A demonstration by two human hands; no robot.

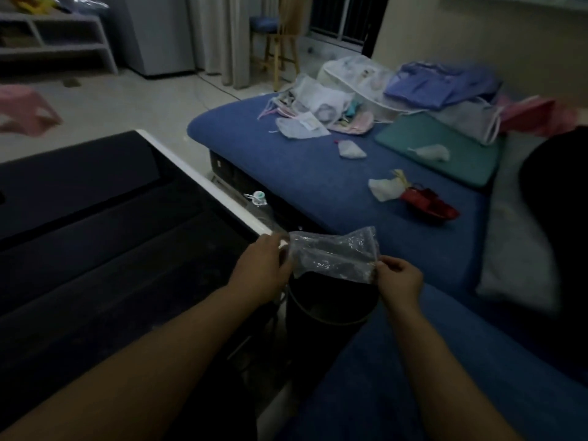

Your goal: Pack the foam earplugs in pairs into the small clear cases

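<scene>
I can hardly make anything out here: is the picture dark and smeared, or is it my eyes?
Head view: the room is dim, the foreground table nearly black; the edges blur and bend from the wide lens; the clear plastic bag between the left hand and right hand catches faint glints.

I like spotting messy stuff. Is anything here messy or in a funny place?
Yes. Small pouches and a red item lie scattered over the blue mattress, with a heap of bags at its far end. A bottle is wedged between mattress and table. Both hands hold a crumpled clear plastic bag over a dark bin.
</scene>
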